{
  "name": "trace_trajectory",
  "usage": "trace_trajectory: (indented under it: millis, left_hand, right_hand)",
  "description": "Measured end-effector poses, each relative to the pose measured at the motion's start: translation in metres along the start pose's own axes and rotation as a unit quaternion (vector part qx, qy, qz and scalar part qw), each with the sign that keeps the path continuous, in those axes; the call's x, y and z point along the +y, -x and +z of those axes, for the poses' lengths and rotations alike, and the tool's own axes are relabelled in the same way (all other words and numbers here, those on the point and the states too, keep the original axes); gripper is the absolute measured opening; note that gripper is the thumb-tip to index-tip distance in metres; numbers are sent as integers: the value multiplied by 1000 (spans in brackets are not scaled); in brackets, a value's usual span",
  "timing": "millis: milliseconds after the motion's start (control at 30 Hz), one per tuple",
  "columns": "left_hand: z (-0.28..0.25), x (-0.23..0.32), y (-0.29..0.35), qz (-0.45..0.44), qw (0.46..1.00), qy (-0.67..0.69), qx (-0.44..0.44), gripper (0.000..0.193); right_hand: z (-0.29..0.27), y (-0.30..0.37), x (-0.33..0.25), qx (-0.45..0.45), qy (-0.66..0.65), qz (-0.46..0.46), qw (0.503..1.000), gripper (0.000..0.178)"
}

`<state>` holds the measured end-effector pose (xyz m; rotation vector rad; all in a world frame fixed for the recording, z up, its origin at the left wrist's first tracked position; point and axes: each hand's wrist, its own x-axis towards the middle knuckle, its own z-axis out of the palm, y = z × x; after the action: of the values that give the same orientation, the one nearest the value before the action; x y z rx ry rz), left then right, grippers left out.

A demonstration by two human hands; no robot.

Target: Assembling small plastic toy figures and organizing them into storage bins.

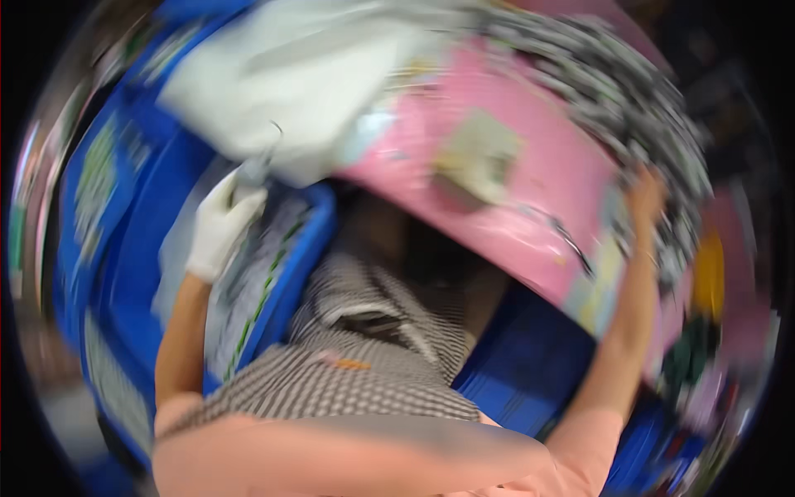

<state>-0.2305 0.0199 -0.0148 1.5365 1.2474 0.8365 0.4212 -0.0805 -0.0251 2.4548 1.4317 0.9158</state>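
My left hand [222,225], in a white glove, is over a blue crate [325,217] at the left. Its thumb and fingers close on a small grey piece [255,171] with a thin, dark, curved end sticking up; blur hides its exact kind. My bare right hand [646,197] reaches to the right end of the pink tabletop [530,91]. It touches or lies just beside a heap of grey, black and white pieces [675,141]. Motion smears its fingers, so their grip cannot be made out.
A greenish-grey block [479,157] stands on the pink top, with a dark slim tool [571,247] nearer its front edge. White sheeting [273,83] covers the far left. Another blue bin [530,352] sits below the table. A checked apron [356,385] covers my lap.
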Motion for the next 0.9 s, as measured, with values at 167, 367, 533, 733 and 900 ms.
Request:
trace_trajectory:
  millis: [167, 367, 533, 733, 900]
  left_hand:
    - [-120, -135, 50, 109, 788, -566, 216, 26]
    - [-160, -214, 196, -103, 724, -676, 86, 23]
    - [-146, -277, 197, -61, 769, -631, 86, 20]
    - [-123, -308, 175, -5, 787, -607, 108, 27]
    - [-114, -232, 137, 92, 745, -624, 215, 34]
  right_hand:
    - [44, 9, 63, 42, 219, -111, 968, 30]
    - [54, -38, 49, 63, -53, -85, 993, 47]
    - [7, -72, -5, 25, -524, 16, 851, 58]
    - [-118, -37, -99, -68, -604, -24, 794, 48]
    - [-153, 25, -117, -192, -682, -7, 706, 48]
